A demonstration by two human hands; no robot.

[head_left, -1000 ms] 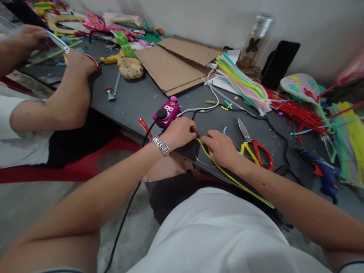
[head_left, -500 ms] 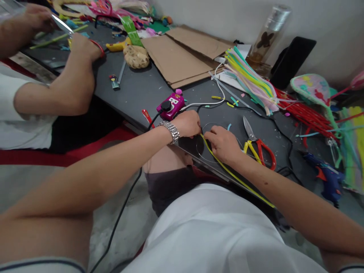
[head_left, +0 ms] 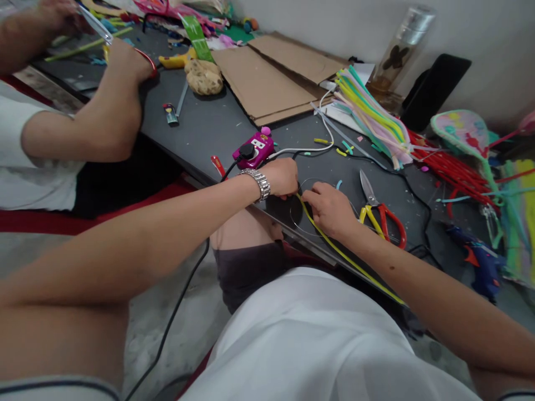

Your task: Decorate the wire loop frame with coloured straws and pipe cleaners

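Observation:
My left hand (head_left: pixel 283 176), with a metal watch on its wrist, is closed in a pinch at the near edge of the dark table (head_left: pixel 209 128). It grips the end of a long yellow pipe cleaner (head_left: pixel 346 259) where it meets a thin wire ring (head_left: pixel 309 209). My right hand (head_left: pixel 330 209) is closed too, fingers pinching the same yellow pipe cleaner just to the right. The strand trails back under my right forearm. Scissors (head_left: pixel 378 209) with red and yellow handles lie just right of my right hand.
A magenta power strip (head_left: pixel 254 149) with black and white cables sits behind my left hand. Cardboard sheets (head_left: pixel 267 78), bundles of coloured pipe cleaners (head_left: pixel 371 120), a bottle (head_left: pixel 397 50) and a blue glue gun (head_left: pixel 476 259) lie around. Another person's arms (head_left: pixel 96 117) work at the left.
My view shifted slightly, so the table appears a little higher and to the right. Both hands stay pinched on the yellow pipe cleaner at the wire ring, with only small finger movements.

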